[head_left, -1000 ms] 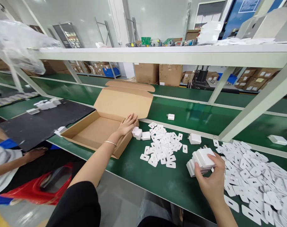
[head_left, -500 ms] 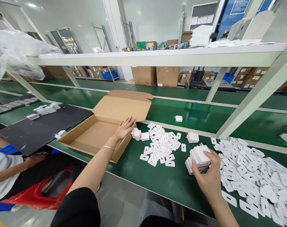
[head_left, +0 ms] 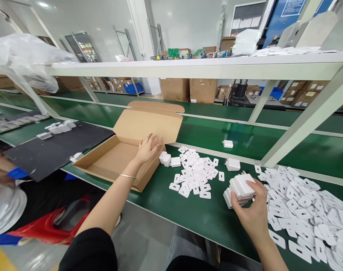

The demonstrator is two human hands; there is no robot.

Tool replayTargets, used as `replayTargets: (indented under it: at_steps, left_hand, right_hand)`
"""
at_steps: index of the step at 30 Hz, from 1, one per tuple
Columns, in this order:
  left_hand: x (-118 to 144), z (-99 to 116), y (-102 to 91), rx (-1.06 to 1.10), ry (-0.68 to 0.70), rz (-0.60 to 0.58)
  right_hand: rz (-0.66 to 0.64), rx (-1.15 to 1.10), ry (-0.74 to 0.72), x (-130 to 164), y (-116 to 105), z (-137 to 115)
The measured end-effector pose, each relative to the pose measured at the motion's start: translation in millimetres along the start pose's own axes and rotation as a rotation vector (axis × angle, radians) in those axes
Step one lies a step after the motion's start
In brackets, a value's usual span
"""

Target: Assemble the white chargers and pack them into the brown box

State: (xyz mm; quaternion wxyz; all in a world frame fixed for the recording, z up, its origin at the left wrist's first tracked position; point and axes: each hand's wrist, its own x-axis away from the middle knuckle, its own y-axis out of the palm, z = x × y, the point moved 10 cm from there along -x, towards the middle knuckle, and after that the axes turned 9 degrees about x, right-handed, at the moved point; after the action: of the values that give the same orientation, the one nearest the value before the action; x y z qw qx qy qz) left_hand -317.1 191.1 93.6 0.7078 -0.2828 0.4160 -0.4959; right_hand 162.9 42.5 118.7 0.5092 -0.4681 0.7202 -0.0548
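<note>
My left hand (head_left: 148,148), fingers apart and slightly blurred, is over the right side of an open cardboard box (head_left: 107,163) with its lid folded back. My right hand (head_left: 252,207) grips a white charger (head_left: 243,184) on a stack of similar white plug chargers at the table's front. Just right of the box sit two more chargers (head_left: 175,162), beside a pile of small white slotted plates (head_left: 194,169). Another charger (head_left: 232,164) lies behind the held stack. A larger heap of white slotted plates (head_left: 307,210) spreads to the right of my right hand.
A single charger (head_left: 227,144) lies on the green belt (head_left: 199,131) behind the table rail. A white shelf (head_left: 188,69) crosses overhead on slanted posts. At left, a black board (head_left: 66,141) carries white parts, near a seated person's arm and a red stool (head_left: 55,222).
My left hand has lifted slightly from the box's right edge and its fingers have shifted. The charger on the belt has moved right. The person at left has moved. My right hand keeps its grip.
</note>
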Motion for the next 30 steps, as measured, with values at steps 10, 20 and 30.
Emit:
replayTargets:
  at_steps: [10,20,30]
  left_hand:
    - [47.6,48.4,-13.2,-0.135,0.018,0.006]
    - [109.0,74.4,-43.4,-0.396,-0.058,0.151]
    - [154.1,-6.1,-0.6,-0.067,-0.395,-0.167]
  right_hand:
    - [-0.041,-0.024,0.025,3.6,0.4,5.3]
    - [-0.126,-0.027,0.061,5.7,2.8,5.5]
    - [-0.162,0.045,0.041,-0.2,-11.9,-9.4]
